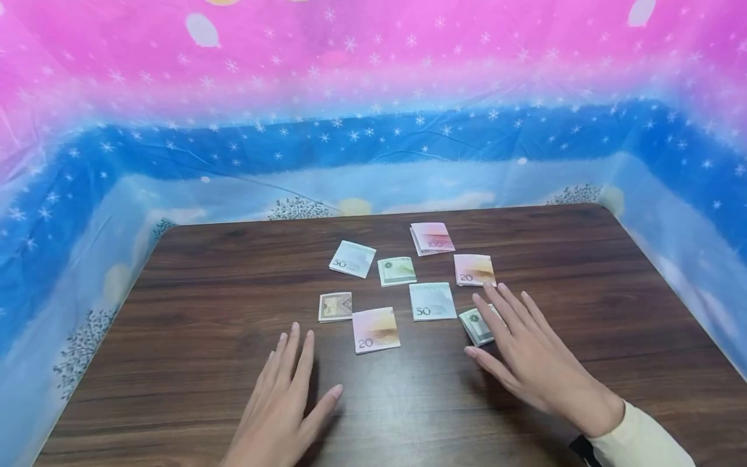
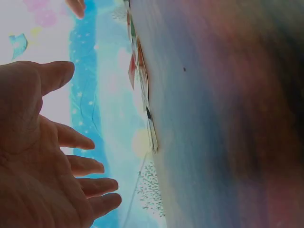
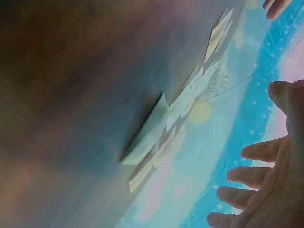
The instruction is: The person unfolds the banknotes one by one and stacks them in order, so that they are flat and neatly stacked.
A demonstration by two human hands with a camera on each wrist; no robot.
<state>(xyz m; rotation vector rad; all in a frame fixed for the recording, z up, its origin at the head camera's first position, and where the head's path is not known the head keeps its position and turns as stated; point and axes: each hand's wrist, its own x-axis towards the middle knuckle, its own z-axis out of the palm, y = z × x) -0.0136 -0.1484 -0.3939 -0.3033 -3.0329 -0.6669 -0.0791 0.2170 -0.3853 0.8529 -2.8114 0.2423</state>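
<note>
Several folded banknotes lie in a loose group on the table. My right hand (image 1: 537,363), fingers spread and holding nothing, hovers beside a green note (image 1: 475,326) and partly covers it. Just beyond its fingertips is a purple-orange 20 note (image 1: 474,268). My left hand (image 1: 280,395) is also spread and empty, nearest a brown note (image 1: 335,307) and another 20 note (image 1: 375,331). Farther in lie a 50 note (image 1: 432,301), a second 50 note (image 1: 353,259), another green note (image 1: 397,271) and a pink 100 note (image 1: 432,238). Both wrist views show relaxed fingers apart from the notes.
The dark wood-grain table (image 1: 192,337) has rounded far corners. Around its back and sides hangs a pink and blue cloth (image 1: 373,143) printed with snowflakes. A pale sleeve (image 1: 642,438) covers the right forearm.
</note>
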